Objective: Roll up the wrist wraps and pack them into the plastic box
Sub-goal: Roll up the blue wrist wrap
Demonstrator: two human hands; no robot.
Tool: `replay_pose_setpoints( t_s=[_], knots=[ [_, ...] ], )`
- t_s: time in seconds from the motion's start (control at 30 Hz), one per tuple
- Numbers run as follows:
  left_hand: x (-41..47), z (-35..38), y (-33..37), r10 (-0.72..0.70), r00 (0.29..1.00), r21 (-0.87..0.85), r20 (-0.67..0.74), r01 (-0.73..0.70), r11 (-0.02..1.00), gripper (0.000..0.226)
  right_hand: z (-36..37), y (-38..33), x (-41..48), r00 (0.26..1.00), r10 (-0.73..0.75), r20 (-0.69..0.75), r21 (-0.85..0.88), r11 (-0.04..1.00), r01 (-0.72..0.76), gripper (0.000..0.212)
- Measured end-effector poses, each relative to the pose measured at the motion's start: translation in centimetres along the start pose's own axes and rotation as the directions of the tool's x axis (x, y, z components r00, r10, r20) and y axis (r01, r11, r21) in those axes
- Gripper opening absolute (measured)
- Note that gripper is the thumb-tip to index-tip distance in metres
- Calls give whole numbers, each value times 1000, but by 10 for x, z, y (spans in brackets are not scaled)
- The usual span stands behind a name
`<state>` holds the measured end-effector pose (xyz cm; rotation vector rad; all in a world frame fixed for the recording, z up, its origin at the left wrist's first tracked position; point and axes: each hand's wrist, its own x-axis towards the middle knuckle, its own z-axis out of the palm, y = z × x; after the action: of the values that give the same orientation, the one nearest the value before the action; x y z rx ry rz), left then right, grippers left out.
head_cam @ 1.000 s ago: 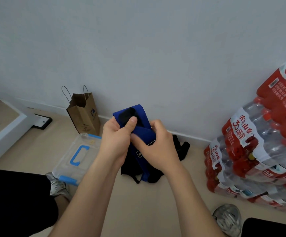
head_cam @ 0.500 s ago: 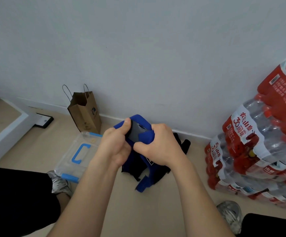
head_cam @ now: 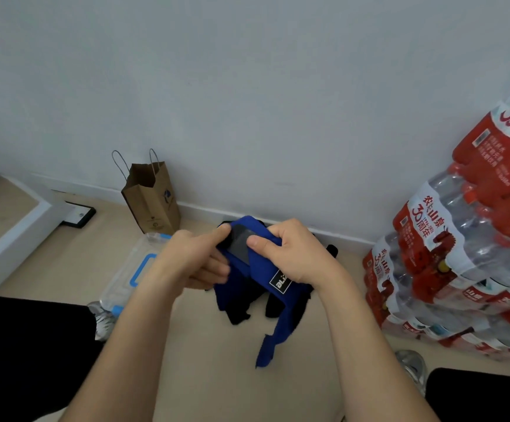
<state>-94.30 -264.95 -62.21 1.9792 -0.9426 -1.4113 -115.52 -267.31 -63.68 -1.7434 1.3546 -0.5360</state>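
A person's two hands work a blue wrist wrap (head_cam: 239, 284) above a tan floor (head_cam: 64, 254), close to a pale wall. The left grip (head_cam: 192, 260) pinches the wrap's upper end, forefinger stretched along the top edge and the other fingers curled beneath the cloth. The right grip (head_cam: 293, 254) closes over the same end, thumb pressed on a dark fastening patch (head_cam: 240, 246) and fingers folded over the top. A black-and-white label (head_cam: 278, 283) shows just below the right thumb, and the wrap's loose tail hangs toward the floor. Dark wraps (head_cam: 240, 313) lie in a heap on the floor under the hands. The clear plastic box (head_cam: 125, 287), lid on and blue handle up, sits on the floor to the left, beside a brown paper bag (head_cam: 153, 202). Shrink-wrapped packs of bottled water (head_cam: 460, 239) are stacked at right.
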Motion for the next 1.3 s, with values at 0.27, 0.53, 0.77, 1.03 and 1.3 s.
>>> replay_pose_setpoints(
  t_s=[0.27, 0.53, 0.77, 1.03, 1.3],
  knots=[
    [-11, -7, 9, 548, 654, 373, 522, -753, 542, 96, -12, 0, -11, 995, -6, 104, 175, 984, -13, 63],
    [-12, 10, 2, 661, 611, 101, 436, -763, 638, 42, -29, 2, -19, 977, 86, 194, 472, 865, -170, 68],
    [23, 28, -40, 275, 956, 14, 102, -278, 961, 19, -49, 23, -32, 938, 80, 338, 427, 875, -228, 45],
    [67, 58, -124, -70, 996, 97, -54, 75, 992, 40, -51, 37, -36, 938, -74, 339, 477, 873, -103, 37],
    [73, 57, -156, -283, 958, 135, 50, 274, 952, 50, -49, 30, -31, 992, -85, 97, 598, 801, 10, 19]
  ],
)
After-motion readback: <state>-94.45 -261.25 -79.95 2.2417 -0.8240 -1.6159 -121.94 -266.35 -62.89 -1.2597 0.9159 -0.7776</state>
